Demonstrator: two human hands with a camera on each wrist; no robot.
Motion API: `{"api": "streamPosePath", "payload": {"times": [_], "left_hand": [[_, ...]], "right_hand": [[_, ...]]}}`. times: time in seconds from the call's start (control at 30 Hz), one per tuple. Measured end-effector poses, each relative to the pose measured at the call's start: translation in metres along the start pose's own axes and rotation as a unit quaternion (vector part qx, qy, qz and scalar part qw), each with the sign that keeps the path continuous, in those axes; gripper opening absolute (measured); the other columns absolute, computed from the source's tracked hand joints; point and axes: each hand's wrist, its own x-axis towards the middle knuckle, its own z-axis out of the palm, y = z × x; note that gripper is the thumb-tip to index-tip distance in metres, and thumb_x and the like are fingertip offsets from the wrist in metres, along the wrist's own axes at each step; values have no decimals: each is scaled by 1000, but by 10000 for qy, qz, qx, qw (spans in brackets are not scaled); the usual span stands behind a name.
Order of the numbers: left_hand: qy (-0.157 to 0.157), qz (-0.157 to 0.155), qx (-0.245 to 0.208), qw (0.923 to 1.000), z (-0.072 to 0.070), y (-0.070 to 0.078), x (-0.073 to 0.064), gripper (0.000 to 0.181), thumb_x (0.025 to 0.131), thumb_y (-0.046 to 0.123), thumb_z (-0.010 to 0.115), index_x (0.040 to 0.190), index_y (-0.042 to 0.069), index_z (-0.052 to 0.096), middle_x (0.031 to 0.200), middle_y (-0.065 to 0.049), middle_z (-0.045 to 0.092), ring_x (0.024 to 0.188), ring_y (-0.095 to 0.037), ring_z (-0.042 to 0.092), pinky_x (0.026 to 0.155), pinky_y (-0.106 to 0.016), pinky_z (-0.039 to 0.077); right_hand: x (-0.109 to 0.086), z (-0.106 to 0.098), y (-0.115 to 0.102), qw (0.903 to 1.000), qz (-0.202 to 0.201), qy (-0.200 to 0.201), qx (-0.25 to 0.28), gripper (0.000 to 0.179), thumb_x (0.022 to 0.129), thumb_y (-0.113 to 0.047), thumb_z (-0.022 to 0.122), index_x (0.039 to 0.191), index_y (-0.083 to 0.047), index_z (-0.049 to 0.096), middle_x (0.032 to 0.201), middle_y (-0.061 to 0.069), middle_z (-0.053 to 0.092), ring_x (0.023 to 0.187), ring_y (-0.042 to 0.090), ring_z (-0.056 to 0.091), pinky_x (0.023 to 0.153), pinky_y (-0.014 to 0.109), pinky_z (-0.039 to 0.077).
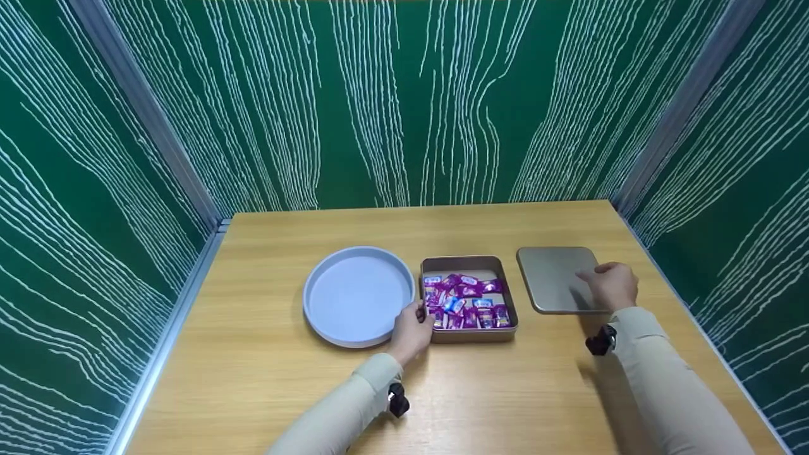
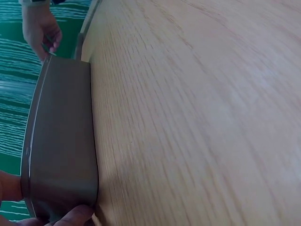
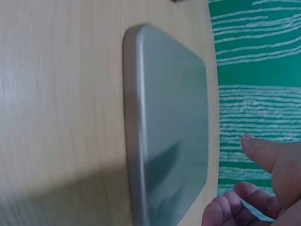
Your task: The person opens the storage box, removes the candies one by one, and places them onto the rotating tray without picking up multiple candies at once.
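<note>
A rectangular metal tin (image 1: pixel 474 337) sits uncovered on the table, holding several purple-wrapped candies (image 1: pixel 468 291) and a few blue-wrapped ones. My left hand (image 1: pixel 412 330) grips the tin's left side near the front corner; the left wrist view shows a thumb (image 2: pixel 77 215) against the outer wall of the tin (image 2: pixel 61 136). To the right of the tin, its flat metal lid (image 1: pixel 556 281) lies on the table. Over the lid's right part hovers my right hand (image 1: pixel 613 285), holding nothing. In the right wrist view its thumb and loosely bent fingers appear apart from the lid (image 3: pixel 174 117).
A round, pale blue shallow tray (image 1: pixel 359 297) stands just left of the tin, close to my left hand. The wooden table (image 1: pixel 284 392) is bounded by green, white-lined panels (image 1: pixel 417 126) at the back and both sides.
</note>
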Motion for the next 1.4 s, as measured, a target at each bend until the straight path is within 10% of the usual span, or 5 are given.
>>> {"api": "streamPosePath", "payload": {"times": [0.33, 0.83, 1.4], "left_hand": [[-62, -109, -126, 9998, -2, 4, -2, 42, 102, 3, 65, 140, -15, 60, 127, -29, 75, 120, -34, 74, 107, -41, 62], [-57, 98, -91, 9999, -18, 17, 3, 40, 103, 8, 65, 135, -16, 62, 125, -30, 74, 119, -39, 73, 110, -48, 59], [578, 352, 213, 9975, -84, 29, 28, 28, 102, 8, 66, 125, -8, 70, 121, -26, 77, 115, -39, 75, 107, -47, 62]], "right_hand": [[-9, 13, -16, 9989, -152, -405, 187, 61, 106, -31, 70, 149, 9, 55, 149, 30, 57, 117, 33, 57, 81, 30, 52], [-31, 23, -47, 9932, -983, -602, 184, 67, 105, -36, 71, 153, 7, 51, 152, 33, 54, 134, 44, 56, 109, 54, 52], [-48, 39, -77, 9847, -1568, -718, 269, 60, 102, -28, 76, 146, 8, 58, 139, 31, 61, 124, 40, 61, 95, 37, 56]]}}
